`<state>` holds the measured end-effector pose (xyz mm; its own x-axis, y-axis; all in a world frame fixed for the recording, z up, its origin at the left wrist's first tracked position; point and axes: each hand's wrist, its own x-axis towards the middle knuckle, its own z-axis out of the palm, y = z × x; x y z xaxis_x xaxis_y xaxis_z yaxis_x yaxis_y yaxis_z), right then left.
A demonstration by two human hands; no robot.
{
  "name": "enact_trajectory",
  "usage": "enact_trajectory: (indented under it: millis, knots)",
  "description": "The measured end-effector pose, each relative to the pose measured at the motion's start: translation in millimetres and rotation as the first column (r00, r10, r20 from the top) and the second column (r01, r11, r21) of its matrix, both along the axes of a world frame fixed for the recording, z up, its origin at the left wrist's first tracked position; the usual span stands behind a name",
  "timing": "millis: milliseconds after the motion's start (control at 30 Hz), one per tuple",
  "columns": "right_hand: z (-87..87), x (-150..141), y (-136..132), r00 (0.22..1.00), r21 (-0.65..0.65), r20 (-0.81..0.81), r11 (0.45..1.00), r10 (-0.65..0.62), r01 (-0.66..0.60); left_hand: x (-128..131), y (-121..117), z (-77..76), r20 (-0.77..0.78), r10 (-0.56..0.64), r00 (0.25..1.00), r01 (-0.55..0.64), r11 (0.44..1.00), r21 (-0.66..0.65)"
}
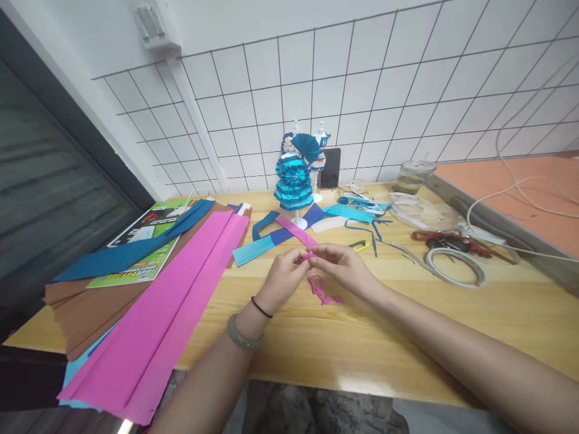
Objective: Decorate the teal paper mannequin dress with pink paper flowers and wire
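Both hands meet above the middle of the wooden table. My left hand (288, 274) is closed, its fingertips pinching a small piece of pink crepe paper (308, 256). From the other side my right hand (341, 263) grips the same piece between thumb and fingers. Just below the hands, a crumpled pink paper strip (322, 292) lies near the tabletop; whether it joins the held piece I cannot tell. Beyond the fingers rests a flat pink strip (294, 230), across blue and purple strips (296, 231). A yellow cutter (360, 246) lies right of them.
Long pink paper sheets (167, 307) and brown paper (90, 307) overhang the table's left front edge. A small dress form in teal paper (294, 181) stands at the back. A tape roll (456, 268), a glass jar (412, 178) and cables lie to the right.
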<state>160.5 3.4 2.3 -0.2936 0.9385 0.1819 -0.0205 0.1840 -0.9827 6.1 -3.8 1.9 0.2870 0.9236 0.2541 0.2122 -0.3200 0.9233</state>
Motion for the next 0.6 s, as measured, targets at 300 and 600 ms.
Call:
enact_trajectory:
  millis: [300,600]
  knots:
    - [-1.5,1.5,-1.9,0.974,-0.273,-0.217,0.962,-0.063,0.001,1.7,1.3,-2.0,0.018,-0.025,1.000,0.026,0.997,-0.075]
    - [-17.0,5.3,4.6,0.891,-0.424,-0.413,0.905,-0.189,-0.005,-4.5,5.4,-6.0,0.108,-0.083,0.991,0.112,0.947,-0.302]
